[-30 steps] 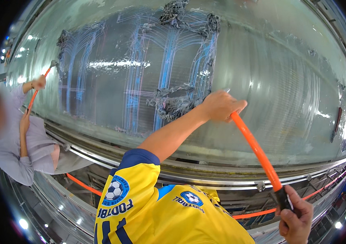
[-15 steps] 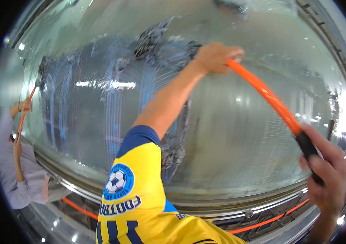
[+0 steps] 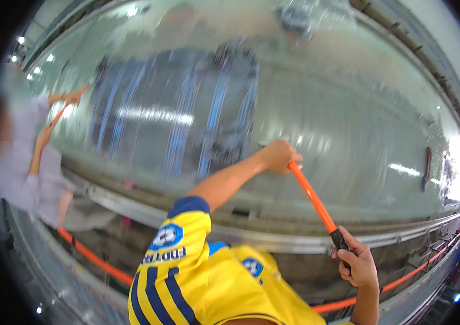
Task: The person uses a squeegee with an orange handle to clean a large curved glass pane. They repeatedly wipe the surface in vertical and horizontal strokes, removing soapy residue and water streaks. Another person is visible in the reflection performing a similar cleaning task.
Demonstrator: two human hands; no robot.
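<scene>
An orange pole (image 3: 314, 199) with a black grip slants over the near edge of a wide wet surface (image 3: 343, 135). My left hand (image 3: 281, 157) is closed round its upper part. Lower and to the right, my right hand (image 3: 359, 262) wraps the black grip. Beyond my left hand the pole's far end is hidden, so I cannot tell what tool head it has. Left of my left hand lies a dark grey, wet-looking patch (image 3: 154, 135) with blue streaks and ragged darker clumps.
At the left a co-worker (image 3: 40, 146) in pale clothing holds another orange pole (image 3: 59, 115) over the surface. A metal rail (image 3: 273, 238) runs along the near edge, with an orange bar (image 3: 392, 284) below it. Toward the right lies a dark reddish strip (image 3: 427, 168).
Both my hands have drawn the pole back toward me, my right hand also shifting left. The view has shifted. More blue streaks show in the grey patch, and the co-worker's hands are farther up.
</scene>
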